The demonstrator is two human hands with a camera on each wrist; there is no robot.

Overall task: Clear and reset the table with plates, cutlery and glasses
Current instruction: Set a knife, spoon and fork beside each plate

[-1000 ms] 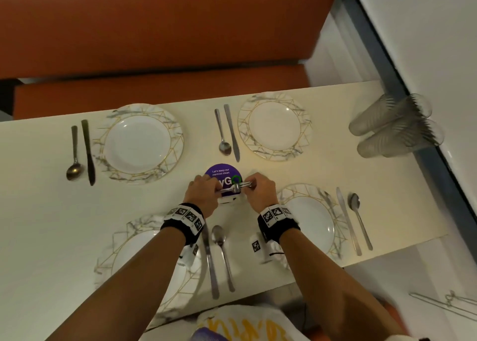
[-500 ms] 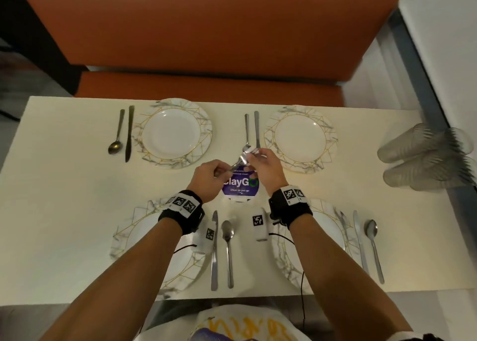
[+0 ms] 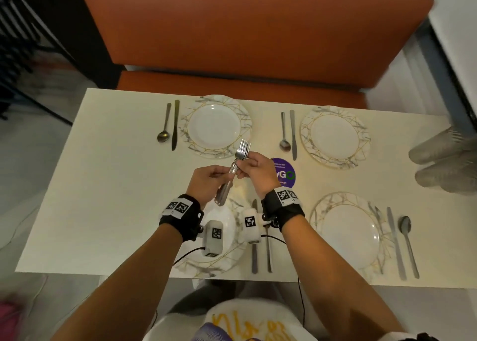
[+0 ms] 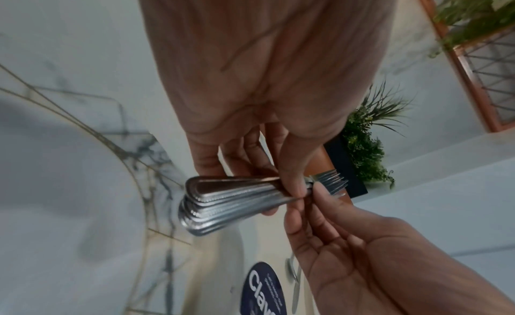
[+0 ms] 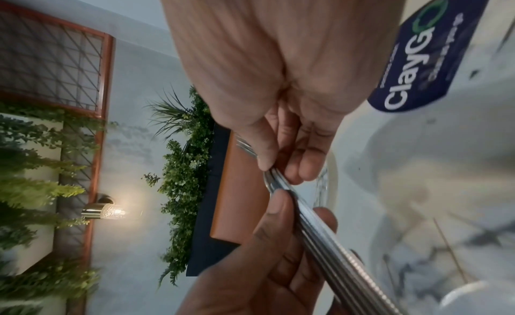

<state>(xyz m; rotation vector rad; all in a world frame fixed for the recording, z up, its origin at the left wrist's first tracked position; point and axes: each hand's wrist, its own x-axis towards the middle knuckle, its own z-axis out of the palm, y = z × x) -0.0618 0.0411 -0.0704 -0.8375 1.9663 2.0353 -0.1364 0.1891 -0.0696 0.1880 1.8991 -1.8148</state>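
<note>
Forks: a bundle of forks (image 3: 233,171) is up off the table, tines pointing to the far side, handles angled back toward the near left plate (image 3: 227,248).
Left hand: the left hand (image 3: 206,183) is wrapped round the handles, thumb pressed on top of the stack, fingers curled underneath.
Right hand: the right hand (image 3: 256,171) pinches the bundle at the necks just behind the tines, thumb against fingertips.
Wrist views: from the left wrist, the stacked handle ends fan out below the thumb; from the right wrist, both thumbs meet on the shafts.
Table: the cream table (image 3: 108,186) carries four marbled plates, two far, two near.
Far settings: a spoon and knife lie left of the far left plate (image 3: 215,126), and another pair left of the far right plate (image 3: 334,137).
Near settings: a knife and spoon sit right of each near plate; a fork rests on the near right plate (image 3: 348,233).
Sticker: a purple round sticker (image 3: 285,173) shows just right of the right hand.
Glasses: blurred clear glasses (image 3: 446,162) lie at the right edge.
Bench: an orange bench (image 3: 245,31) stands beyond the table.
</note>
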